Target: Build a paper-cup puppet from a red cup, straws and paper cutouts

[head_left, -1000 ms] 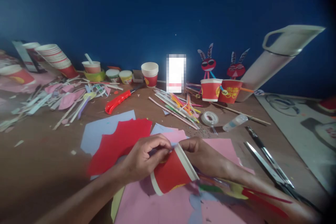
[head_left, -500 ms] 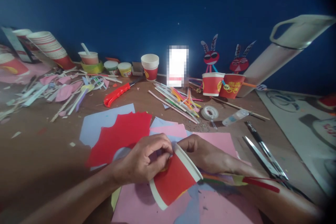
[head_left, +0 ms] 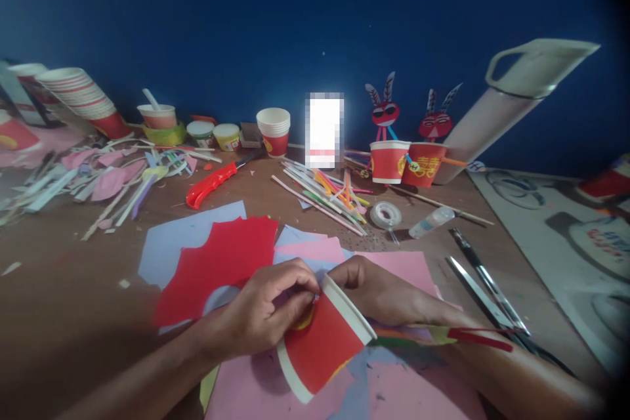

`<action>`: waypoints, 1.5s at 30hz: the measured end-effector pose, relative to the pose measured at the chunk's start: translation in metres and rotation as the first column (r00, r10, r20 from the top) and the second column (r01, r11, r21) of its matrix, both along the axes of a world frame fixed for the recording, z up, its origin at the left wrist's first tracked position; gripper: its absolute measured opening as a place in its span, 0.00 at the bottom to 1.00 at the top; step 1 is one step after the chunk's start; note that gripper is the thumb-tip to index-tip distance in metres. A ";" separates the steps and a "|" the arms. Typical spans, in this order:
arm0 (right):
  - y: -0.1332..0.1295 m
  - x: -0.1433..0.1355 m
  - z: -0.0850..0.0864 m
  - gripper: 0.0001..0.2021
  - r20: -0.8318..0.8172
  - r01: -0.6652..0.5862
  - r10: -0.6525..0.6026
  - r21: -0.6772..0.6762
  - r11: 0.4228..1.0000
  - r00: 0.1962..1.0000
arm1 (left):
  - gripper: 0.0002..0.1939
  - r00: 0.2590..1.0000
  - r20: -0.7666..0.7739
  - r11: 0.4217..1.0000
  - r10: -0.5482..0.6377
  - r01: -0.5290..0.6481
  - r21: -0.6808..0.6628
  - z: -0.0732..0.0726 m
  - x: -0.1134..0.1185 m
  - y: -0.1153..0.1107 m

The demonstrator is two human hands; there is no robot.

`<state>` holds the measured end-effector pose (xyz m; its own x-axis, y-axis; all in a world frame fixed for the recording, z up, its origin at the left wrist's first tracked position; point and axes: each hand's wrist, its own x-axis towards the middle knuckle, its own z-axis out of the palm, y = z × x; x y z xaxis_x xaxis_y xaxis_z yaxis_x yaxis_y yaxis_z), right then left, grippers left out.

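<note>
A red paper cup (head_left: 327,338) with a white rim and base is held tilted over pink paper, its mouth towards the upper right. My left hand (head_left: 278,302) has thumb and fingers closed on the cup's wall near the rim, over a yellow printed patch. Behind the rim, my right hand (head_left: 367,285) is curled at the cup's mouth; its fingertips are partly hidden by the cup. Coloured paper strips (head_left: 438,335) lie across my right forearm beside the rim. Beneath the hands spread sheets of pink paper (head_left: 266,384).
Left of my hands lies cut red paper (head_left: 216,262); beyond it, a red-handled cutter (head_left: 211,185). Scissors (head_left: 477,292) and a pen (head_left: 487,279) rest at right. Farther back are tape (head_left: 386,215), paper sticks (head_left: 329,193), stacked cups (head_left: 273,134) and two cup figures (head_left: 388,161).
The view has shifted slightly, so the background sits a little lower and further left. My hands keep nearly the same hold on the cup, with the left fingertips shifted slightly.
</note>
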<state>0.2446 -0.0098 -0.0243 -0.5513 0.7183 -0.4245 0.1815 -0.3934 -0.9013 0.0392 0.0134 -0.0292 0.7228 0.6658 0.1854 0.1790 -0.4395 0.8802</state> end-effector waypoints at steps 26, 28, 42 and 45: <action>0.004 -0.029 -0.013 0.29 -0.515 0.588 -0.517 -0.031 0.808 0.684 | 0.06 0.702 0.231 0.721 0.674 -0.693 0.002 -0.004 -0.017 0.018; -0.004 -0.040 -0.011 0.33 -0.560 0.509 -0.405 0.036 0.860 0.723 | 0.06 0.710 0.215 0.711 0.671 -0.698 0.089 -0.005 -0.014 0.017; -0.019 -0.041 0.013 0.19 -0.536 0.520 -0.383 0.127 0.845 0.753 | 0.07 0.881 0.187 0.683 0.434 -0.457 0.570 0.022 -0.008 0.002; -0.018 -0.038 0.014 0.17 -0.575 0.482 -0.324 0.143 0.864 0.751 | 0.08 0.904 0.146 0.710 0.402 -0.408 0.573 0.027 -0.012 0.004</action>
<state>0.2066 -0.0276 -0.0103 -0.2590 0.9627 0.0782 -0.4595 -0.0516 -0.8867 0.0276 0.0170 -0.0017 0.4054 0.6561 0.6366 0.4527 -0.7490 0.4838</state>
